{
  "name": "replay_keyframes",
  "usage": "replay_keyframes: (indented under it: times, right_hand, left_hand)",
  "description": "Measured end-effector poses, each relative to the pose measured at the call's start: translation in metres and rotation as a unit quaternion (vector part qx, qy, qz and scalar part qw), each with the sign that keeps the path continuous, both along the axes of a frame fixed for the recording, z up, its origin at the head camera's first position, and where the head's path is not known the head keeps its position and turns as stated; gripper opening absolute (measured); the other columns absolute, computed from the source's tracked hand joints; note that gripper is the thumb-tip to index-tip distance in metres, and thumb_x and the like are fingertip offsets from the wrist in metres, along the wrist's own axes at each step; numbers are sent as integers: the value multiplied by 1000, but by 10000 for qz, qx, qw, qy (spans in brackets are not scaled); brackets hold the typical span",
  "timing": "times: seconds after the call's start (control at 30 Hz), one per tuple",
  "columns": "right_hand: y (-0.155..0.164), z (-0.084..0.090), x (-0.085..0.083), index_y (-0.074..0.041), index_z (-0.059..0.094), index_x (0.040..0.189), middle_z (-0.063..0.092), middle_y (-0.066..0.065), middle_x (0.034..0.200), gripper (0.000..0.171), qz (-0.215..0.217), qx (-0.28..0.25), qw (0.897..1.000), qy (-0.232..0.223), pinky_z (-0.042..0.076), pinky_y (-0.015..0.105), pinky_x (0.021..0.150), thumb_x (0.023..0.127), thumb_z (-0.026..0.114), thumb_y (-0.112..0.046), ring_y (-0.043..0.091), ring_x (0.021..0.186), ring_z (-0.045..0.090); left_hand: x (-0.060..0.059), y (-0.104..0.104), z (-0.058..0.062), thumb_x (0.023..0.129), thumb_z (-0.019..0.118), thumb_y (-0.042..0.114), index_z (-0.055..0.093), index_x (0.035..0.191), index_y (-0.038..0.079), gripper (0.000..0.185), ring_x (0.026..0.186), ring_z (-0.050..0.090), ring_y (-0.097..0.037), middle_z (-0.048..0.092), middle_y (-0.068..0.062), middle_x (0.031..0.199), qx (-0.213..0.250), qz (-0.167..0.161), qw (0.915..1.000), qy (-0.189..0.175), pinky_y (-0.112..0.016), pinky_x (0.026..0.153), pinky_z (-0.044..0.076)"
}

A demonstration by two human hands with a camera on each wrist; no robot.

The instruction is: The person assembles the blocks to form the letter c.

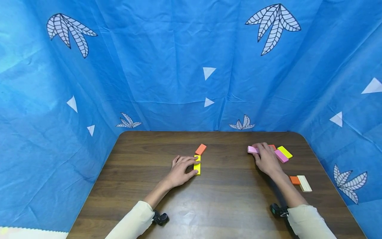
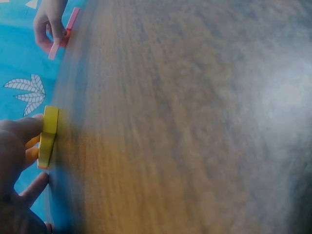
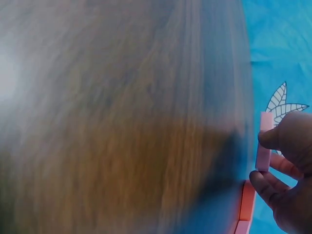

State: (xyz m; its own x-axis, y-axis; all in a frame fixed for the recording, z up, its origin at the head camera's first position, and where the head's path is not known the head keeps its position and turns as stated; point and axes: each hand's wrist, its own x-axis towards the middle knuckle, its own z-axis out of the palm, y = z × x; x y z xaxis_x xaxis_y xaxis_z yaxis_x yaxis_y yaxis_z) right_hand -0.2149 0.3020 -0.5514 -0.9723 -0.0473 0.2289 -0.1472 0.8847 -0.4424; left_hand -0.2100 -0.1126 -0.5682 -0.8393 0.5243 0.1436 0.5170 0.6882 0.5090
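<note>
The left hand has its grip curled round a yellow block lying near the middle of the brown surface, with an orange block just beyond it. The right hand pinches a pink block toward the far right, beside another pink block and a yellow-green block. Nearer the right edge lie a small orange block and a cream block, touching.

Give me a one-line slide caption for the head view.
Left hand grips a yellow block mid-table; right hand holds a pink block beside more coloured blocks.
</note>
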Motion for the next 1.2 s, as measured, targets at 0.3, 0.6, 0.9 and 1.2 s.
replay_keyframes:
  times: [0.3, 0.6, 0.9, 1.2]
  right_hand:
    - [-16, -3, -9, -1, 62, 139, 60, 26, 138, 39, 189, 79, 9997, -157, 49, 67, 106, 103, 70, -11, 46, 122, 54]
    - [-33, -2, -19, -3, 61, 140, 60, 24, 138, 39, 324, 64, 9993, -152, 51, 66, 107, 103, 70, -12, 44, 119, 58]
    - [-48, -5, -27, -7, 63, 139, 61, 20, 139, 34, 483, 128, 9986, -144, 51, 65, 105, 106, 66, -14, 43, 124, 58]
    - [-59, -7, -25, -8, 64, 139, 62, 19, 140, 33, 505, 43, 9985, -216, 53, 67, 103, 106, 66, -15, 42, 125, 58]
  left_hand:
    - [0, -2, 1, 105, 71, 34, 68, 146, 27, 43, 149, 51, -28, 61, 4, 159, 65, 0, 10000, -73, -72, 129, 15]
    - [1, -5, 0, 104, 73, 35, 69, 145, 29, 42, 148, 52, -26, 61, 7, 158, 104, 67, 9999, -77, -71, 128, 16]
    - [2, -4, 0, 104, 72, 35, 70, 143, 27, 40, 148, 52, -25, 62, 7, 157, 162, 92, 9997, -139, -72, 128, 15]
    - [7, -2, 4, 106, 69, 34, 69, 145, 26, 40, 148, 52, -27, 61, 5, 158, 144, 6, 9997, -179, -72, 129, 14]
